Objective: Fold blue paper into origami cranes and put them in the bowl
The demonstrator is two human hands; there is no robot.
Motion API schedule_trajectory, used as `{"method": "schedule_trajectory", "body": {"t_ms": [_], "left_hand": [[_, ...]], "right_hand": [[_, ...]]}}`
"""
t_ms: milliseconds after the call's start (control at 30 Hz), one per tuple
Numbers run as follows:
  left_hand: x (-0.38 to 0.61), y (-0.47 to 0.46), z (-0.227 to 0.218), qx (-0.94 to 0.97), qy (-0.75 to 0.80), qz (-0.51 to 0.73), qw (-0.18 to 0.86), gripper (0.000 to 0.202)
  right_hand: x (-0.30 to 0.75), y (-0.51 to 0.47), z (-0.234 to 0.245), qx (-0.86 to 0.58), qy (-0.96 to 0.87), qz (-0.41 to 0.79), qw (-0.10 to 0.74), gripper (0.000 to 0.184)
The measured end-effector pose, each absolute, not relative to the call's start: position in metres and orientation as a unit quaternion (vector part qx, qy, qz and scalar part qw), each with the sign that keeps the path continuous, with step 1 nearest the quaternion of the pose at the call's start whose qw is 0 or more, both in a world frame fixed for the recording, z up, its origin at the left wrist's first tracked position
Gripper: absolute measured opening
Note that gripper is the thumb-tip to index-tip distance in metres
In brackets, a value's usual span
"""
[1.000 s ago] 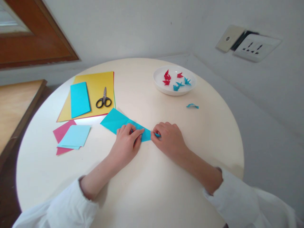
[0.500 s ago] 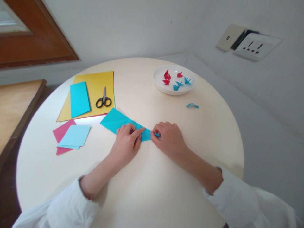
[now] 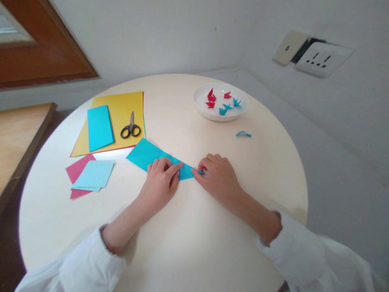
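A folded sheet of blue paper [image 3: 145, 153] lies slantwise on the round white table [image 3: 188, 235], its wide end to the left and a narrow end to the right. My left hand [image 3: 161, 178] presses on its middle with curled fingers, the index finger stretched along the paper. At the narrow tip, my right hand [image 3: 217, 174] pinches the paper between thumb and fingers. Part of the sheet is hidden under my left hand.
Scissors [image 3: 131, 127] and a blue paper stack [image 3: 100, 127] rest on yellow paper [image 3: 121, 103]. Nearer lie pale blue squares [image 3: 95, 174] over pink ones [image 3: 79, 167]. A white dish [image 3: 202, 113] holds several small red and blue paper cranes. A blue paper strip [image 3: 243, 134] lies before it.
My right thumb and fingers have parted slightly and shifted at the paper's narrow tip. My left hand stays on the sheet. The whole view has slid a little.
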State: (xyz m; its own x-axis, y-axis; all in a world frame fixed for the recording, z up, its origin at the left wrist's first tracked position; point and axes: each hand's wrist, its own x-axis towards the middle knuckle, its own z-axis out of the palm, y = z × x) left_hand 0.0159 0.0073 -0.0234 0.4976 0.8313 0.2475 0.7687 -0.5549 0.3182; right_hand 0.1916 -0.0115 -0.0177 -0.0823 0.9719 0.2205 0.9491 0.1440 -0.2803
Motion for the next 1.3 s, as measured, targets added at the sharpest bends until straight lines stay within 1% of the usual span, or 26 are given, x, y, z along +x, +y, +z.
{"method": "schedule_trajectory", "body": {"t_ms": [400, 567, 700, 900, 1067, 1167, 1300], "left_hand": [[0.014, 0.008, -0.026, 0.86, 0.463, 0.196, 0.085, 0.032], [0.014, 0.009, -0.026, 0.861, 0.461, 0.197, 0.086, 0.032], [0.015, 0.008, -0.025, 0.86, 0.462, 0.198, 0.089, 0.031], [0.014, 0.009, -0.026, 0.861, 0.463, 0.194, 0.09, 0.031], [0.013, 0.01, -0.027, 0.863, 0.456, 0.2, 0.08, 0.032], [0.014, 0.01, -0.027, 0.862, 0.46, 0.197, 0.079, 0.031], [0.014, 0.009, -0.026, 0.862, 0.461, 0.195, 0.082, 0.031]], "right_hand": [[0.195, -0.015, -0.016, -0.665, -0.723, 0.059, 0.177, 0.015], [0.196, -0.016, -0.017, -0.682, -0.696, 0.105, 0.197, 0.013], [0.198, -0.016, -0.018, -0.695, -0.676, 0.117, 0.213, 0.013], [0.202, -0.014, -0.018, -0.694, -0.662, 0.157, 0.234, 0.006], [0.204, -0.012, -0.018, -0.7, -0.634, 0.193, 0.266, 0.006], [0.203, -0.012, -0.018, -0.7, -0.63, 0.188, 0.28, 0.002], [0.2, -0.014, -0.018, -0.694, -0.654, 0.159, 0.255, 0.007]]}}
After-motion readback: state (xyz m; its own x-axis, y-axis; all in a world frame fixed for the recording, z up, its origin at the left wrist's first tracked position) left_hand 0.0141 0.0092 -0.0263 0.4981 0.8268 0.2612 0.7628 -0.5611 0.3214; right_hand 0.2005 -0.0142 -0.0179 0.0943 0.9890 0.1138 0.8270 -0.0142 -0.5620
